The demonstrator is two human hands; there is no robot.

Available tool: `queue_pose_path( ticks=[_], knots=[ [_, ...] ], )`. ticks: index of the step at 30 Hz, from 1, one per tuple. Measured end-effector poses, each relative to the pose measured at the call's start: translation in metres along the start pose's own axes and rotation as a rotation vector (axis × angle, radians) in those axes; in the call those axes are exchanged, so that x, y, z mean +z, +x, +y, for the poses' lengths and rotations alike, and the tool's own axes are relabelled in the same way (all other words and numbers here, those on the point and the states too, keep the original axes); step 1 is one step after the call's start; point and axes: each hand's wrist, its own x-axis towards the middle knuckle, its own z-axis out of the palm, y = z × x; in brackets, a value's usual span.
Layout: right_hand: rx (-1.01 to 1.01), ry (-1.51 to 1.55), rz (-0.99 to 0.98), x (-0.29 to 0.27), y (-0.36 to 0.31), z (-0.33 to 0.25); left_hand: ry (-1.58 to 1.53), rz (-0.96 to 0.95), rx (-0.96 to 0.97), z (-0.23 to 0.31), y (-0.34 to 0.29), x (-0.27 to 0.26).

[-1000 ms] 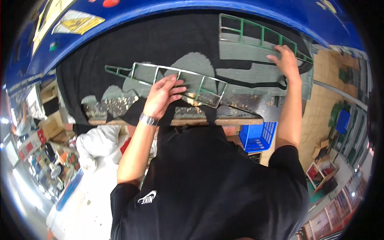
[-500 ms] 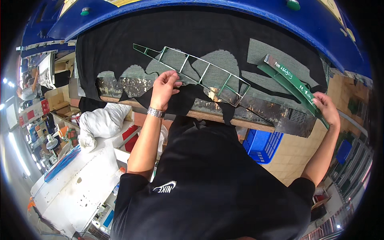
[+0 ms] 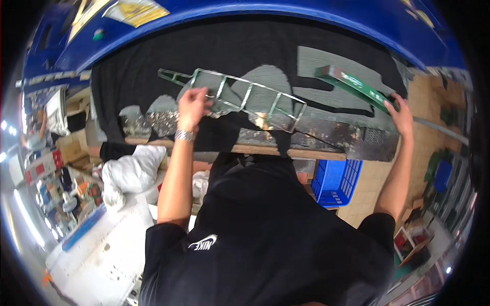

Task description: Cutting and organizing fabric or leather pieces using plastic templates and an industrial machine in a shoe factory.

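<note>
My left hand (image 3: 193, 108), with a metal watch on the wrist, is at the lower rail of a green metal ladder-shaped cutting die (image 3: 249, 94). Its fingers are loosely curled and slightly apart, with no clear grip on the rail. The die lies slantwise over black fabric (image 3: 148, 56) and the grey-green shapes showing through its cut-outs. Over to the right, my right hand (image 3: 401, 115) holds the near end of a narrow curved green cutting die (image 3: 354, 86) between thumb and fingers. White handwriting marks that die's side. Motion blurs both hands somewhat.
A blue machine beam (image 3: 265, 9) spans the far side of the worn board (image 3: 326, 133). A blue plastic basket (image 3: 334, 183) stands below the board's near edge, right of my body. White cloth (image 3: 133, 171) and a white table (image 3: 97, 260) are on the left.
My right hand has moved away from me, swinging the held end of the narrow die farther back. My left hand has slid slightly left along the ladder-shaped die. The whole view has shifted.
</note>
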Motion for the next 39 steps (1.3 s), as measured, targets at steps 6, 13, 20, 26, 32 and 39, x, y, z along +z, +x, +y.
queue_pose_path(
  ticks=[6, 13, 20, 26, 32, 39],
  knots=[
    [0.765, -0.04, 0.518, 0.045, -0.021, -0.075, -0.449, -0.092, -0.313, -0.026, -0.017, 0.002],
    [0.93, 1.552, 0.979, 0.122, 0.003, -0.07, -0.394, -0.088, -0.27, -0.023, -0.031, 0.036],
    [0.817, 1.547, 0.849, 0.119, 0.01, -0.019, -0.132, 0.025, -0.093, -0.027, -0.015, 0.015],
    [0.205, 1.602, 0.882, 0.085, -0.049, -0.042, -0.294, -0.024, -0.269, -0.018, -0.021, 0.006],
    [-0.151, 1.221, 0.743, -0.02, -0.126, -0.136, -0.128, -0.231, 0.318, 0.037, -0.078, 0.022],
    [-0.733, 0.485, 0.041, -0.002, -0.073, -0.353, -0.209, -0.634, 0.716, 0.054, -0.141, 0.029]
  ],
)
